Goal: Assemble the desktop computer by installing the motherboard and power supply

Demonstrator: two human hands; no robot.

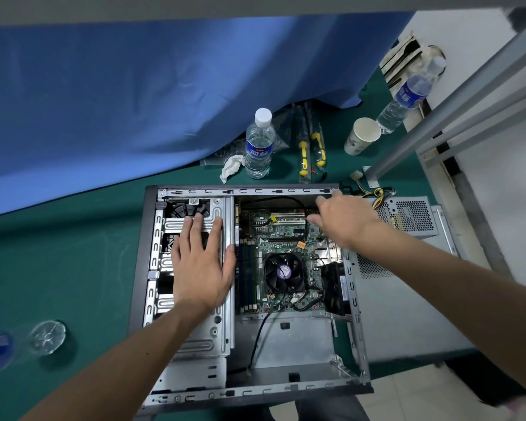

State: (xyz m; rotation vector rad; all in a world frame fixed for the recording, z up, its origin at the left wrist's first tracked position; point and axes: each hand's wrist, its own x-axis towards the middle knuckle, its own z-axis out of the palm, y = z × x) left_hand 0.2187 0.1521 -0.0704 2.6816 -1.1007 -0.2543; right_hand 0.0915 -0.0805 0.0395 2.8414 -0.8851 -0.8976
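Flat, left hand point(199, 265) presses drive cage point(192, 326); right hand point(342, 221) (fingers relaxed) over motherboard point(281, 238).

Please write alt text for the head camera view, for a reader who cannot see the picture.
A person leans over an open computer case on a green table, the left hand flat on the metal drive cage, the right hand reaching to the far edge of the motherboard. The power supply lies outside, right of the case.

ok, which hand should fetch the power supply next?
Probably the right hand: it hovers at the case's far right corner, close to the power supply lying just outside. The left hand lies flat on the drive cage, across the motherboard.
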